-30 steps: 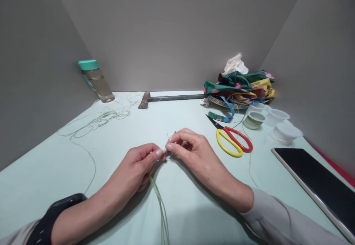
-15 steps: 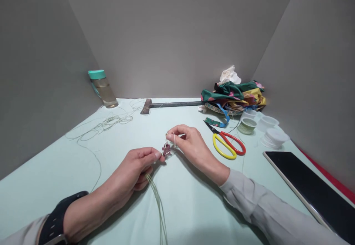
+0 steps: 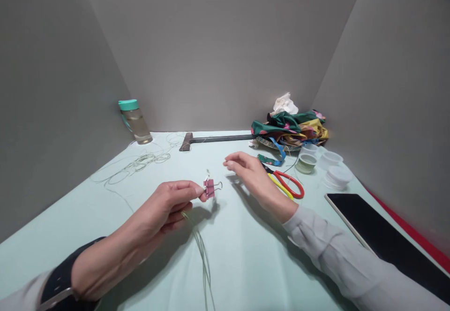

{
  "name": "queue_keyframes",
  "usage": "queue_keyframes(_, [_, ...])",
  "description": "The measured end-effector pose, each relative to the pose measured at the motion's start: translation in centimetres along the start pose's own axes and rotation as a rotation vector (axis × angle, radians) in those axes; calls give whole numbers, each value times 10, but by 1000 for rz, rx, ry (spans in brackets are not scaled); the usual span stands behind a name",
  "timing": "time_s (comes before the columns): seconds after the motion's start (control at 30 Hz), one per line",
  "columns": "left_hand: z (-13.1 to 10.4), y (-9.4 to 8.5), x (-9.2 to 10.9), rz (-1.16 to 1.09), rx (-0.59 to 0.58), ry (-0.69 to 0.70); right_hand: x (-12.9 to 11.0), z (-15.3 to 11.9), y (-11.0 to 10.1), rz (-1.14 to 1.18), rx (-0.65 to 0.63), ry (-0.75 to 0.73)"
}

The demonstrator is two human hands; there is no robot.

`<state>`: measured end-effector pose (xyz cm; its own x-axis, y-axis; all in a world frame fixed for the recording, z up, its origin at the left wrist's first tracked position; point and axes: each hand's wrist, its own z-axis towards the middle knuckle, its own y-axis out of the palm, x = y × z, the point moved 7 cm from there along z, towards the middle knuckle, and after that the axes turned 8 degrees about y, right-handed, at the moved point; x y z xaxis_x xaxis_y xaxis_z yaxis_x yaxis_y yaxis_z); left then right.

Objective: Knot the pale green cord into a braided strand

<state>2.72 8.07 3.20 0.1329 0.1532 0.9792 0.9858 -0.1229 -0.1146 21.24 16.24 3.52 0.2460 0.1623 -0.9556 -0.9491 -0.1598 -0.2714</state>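
My left hand is closed, its thumb and forefinger pinching at the left side of a small pink binder clip. One wire handle of the clip points right. A small pale end of cord stands up just above the clip. Several thin green cords hang from under the curled fingers of this hand toward the near edge. To the right, my right hand hovers apart from the clip, fingers loosely stretched, with nothing visible in them. Scissors with red and yellow handles lie partly hidden behind it.
A bottle stands at the back left, near tangled thread. A hammer lies along the back. Bunched patterned cloth, thread spools and a dark-screened tablet occupy the right side.
My right hand has let go of the white cord near the clip and drawn back to the right. The clip now shows more fully in my left hand. The view has shifted slightly.
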Motion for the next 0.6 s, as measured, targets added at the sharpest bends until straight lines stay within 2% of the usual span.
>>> queue_keyframes(0.07, [-12, 4, 10, 27, -34, 4, -9, -12, -17, -24, 44, -22])
queue_keyframes(0.17, [-32, 11, 17, 74, -79, 4, -17, -44, -34, -48, 58, -25])
queue_keyframes(0.3, [-53, 24, 19, 98, -141, 10, -15, -95, -37, -62, 12, 49])
queue_keyframes(0.43, [-59, 35, 19, 143, -219, 52, -10, -128, -21, 47, -183, 146])
queue_keyframes(0.6, [-57, 37, 24, 264, -251, 144, -16, -139, 1, 281, -473, 201])
